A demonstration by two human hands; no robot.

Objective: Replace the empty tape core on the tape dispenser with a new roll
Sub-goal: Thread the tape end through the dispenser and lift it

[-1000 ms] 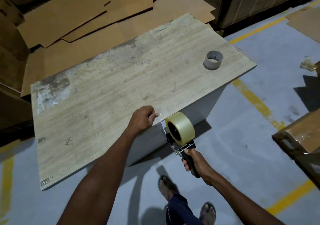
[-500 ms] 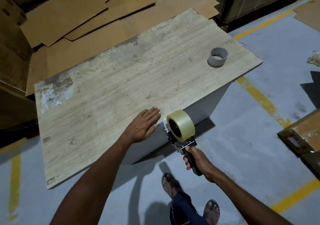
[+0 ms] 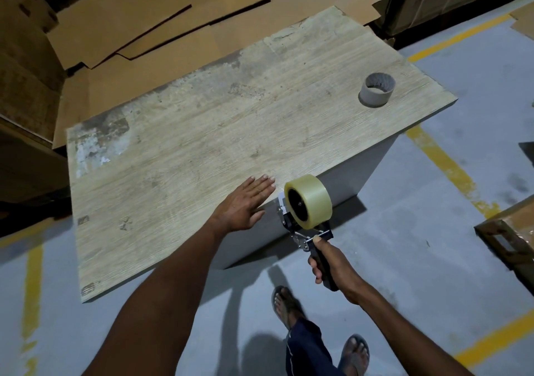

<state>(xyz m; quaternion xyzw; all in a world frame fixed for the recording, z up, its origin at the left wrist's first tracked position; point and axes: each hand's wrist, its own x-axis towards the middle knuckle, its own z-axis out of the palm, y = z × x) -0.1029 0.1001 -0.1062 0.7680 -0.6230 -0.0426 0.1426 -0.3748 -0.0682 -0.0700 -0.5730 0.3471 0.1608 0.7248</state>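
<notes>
No longer pinching, left hand (image 3: 244, 203) flat on table (image 3: 202, 130); right hand (image 3: 332, 266) round dispenser handle (image 3: 317, 253).

1. The light is dim and cool; the tabletop (image 3: 202, 133) and the grey floor (image 3: 404, 245) are the brightest parts.
2. The cardboard (image 3: 26, 86) at my left sinks into darkness.
3. My arms (image 3: 161, 297) throw soft shadows on the floor below them.
4. The tape roll (image 3: 313, 199) carries a faint sheen, no hard glare.
5. The yellow floor lines (image 3: 450, 167) bow near the edges; focus looks sharp throughout.
</notes>
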